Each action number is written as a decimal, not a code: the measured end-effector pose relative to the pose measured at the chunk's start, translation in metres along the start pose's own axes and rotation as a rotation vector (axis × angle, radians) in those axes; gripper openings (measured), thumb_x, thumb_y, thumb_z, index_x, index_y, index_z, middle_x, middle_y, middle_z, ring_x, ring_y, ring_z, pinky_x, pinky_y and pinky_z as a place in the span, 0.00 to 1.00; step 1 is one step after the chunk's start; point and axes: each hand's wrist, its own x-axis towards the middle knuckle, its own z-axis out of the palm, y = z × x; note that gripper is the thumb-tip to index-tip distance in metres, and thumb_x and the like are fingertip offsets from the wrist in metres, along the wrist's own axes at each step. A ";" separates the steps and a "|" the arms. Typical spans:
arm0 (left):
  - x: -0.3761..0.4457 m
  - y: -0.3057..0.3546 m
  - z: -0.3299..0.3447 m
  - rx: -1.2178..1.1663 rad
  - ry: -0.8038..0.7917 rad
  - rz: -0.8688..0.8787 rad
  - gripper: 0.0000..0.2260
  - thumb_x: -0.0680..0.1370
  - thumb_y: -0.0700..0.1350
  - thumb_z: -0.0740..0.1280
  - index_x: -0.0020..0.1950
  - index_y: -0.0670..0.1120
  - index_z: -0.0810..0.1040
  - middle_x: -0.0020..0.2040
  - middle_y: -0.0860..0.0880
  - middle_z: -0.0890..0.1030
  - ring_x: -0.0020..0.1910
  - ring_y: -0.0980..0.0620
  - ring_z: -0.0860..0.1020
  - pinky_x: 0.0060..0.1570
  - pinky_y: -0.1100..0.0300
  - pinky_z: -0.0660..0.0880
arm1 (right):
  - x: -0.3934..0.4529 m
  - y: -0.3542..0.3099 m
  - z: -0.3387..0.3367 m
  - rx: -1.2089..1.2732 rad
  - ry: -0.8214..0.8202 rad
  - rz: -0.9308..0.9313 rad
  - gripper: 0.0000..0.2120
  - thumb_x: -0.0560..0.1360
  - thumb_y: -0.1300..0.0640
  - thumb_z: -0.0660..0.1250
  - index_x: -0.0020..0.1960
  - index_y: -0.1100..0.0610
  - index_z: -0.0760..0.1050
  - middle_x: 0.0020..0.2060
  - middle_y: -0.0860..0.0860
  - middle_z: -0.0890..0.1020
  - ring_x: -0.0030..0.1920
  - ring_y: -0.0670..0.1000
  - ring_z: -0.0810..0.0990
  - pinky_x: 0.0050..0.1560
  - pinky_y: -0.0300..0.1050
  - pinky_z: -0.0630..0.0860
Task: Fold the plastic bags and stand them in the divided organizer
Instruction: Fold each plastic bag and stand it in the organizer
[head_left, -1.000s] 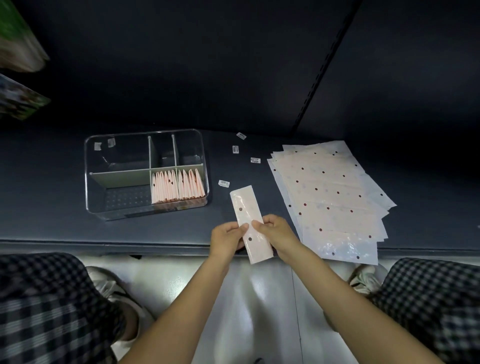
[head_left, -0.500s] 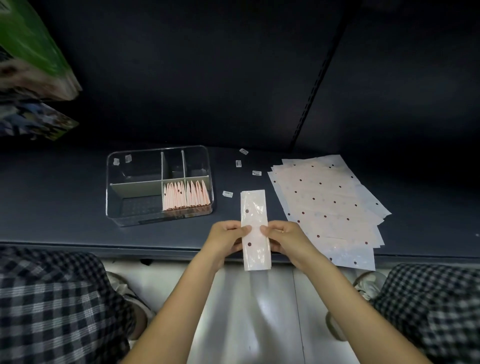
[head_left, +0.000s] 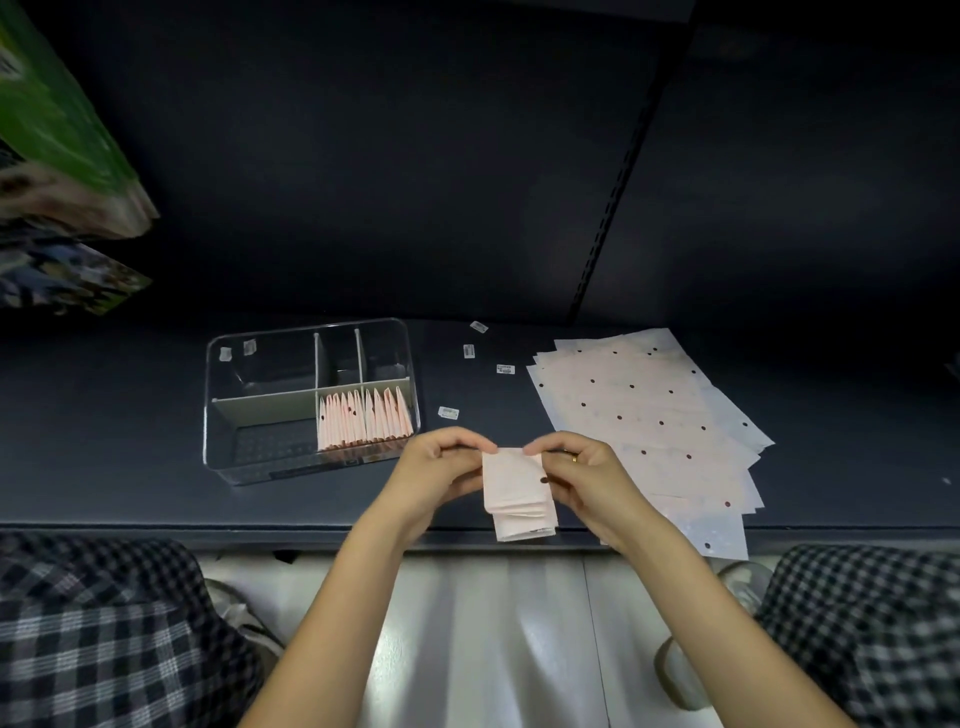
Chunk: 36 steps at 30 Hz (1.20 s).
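Head view: the thin pale-pink plastic bag with dark dots (head_left: 517, 491), already doubled into a short, layered packet, hangs between both hands just above the near edge of the dark desk (head_left: 130, 467). It looks almost weightless, limp and slick; several loose layers fan out at its lower end, so I judge it will spring open or slide apart unless it is pinched across all layers close to a crease. The top edge, where the fold is being made, seems the best place to hold it.

The left hand (head_left: 441, 470) pinches the packet's upper left corner, its fingers (head_left: 475, 447) closed narrowly on the film. The right hand (head_left: 582, 470) pinches the upper right corner in the same way, thumb and forefinger tips nearly meeting those of the left hand over the top edge. The rest of the packet hangs free below both grips.

To the left stands the clear, divided plastic organizer (head_left: 218, 415), with a row of folded pink bags (head_left: 363, 421) upright in its near right compartment; the other compartments appear to hold no bags. To the right, a fanned stack of flat dotted bags (head_left: 644, 415) lies on the desk.
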 end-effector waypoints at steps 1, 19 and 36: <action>0.000 0.000 0.000 -0.012 -0.002 0.008 0.11 0.76 0.32 0.64 0.41 0.43 0.82 0.42 0.44 0.84 0.44 0.51 0.83 0.40 0.63 0.78 | 0.000 -0.001 0.001 -0.014 0.010 -0.011 0.14 0.76 0.70 0.61 0.40 0.58 0.81 0.36 0.51 0.83 0.38 0.46 0.82 0.37 0.36 0.77; 0.006 -0.009 0.009 0.094 0.153 0.041 0.09 0.76 0.37 0.68 0.37 0.43 0.82 0.37 0.47 0.83 0.38 0.51 0.80 0.41 0.58 0.80 | 0.006 0.008 0.015 -0.191 0.107 -0.028 0.07 0.77 0.56 0.64 0.50 0.55 0.81 0.39 0.48 0.84 0.42 0.47 0.82 0.40 0.37 0.78; 0.015 -0.031 -0.008 0.933 0.476 0.300 0.03 0.75 0.45 0.67 0.42 0.50 0.79 0.44 0.55 0.79 0.43 0.53 0.75 0.36 0.59 0.68 | 0.025 0.034 0.059 -0.645 0.313 -0.119 0.09 0.77 0.47 0.63 0.45 0.50 0.79 0.37 0.42 0.82 0.38 0.38 0.79 0.42 0.32 0.73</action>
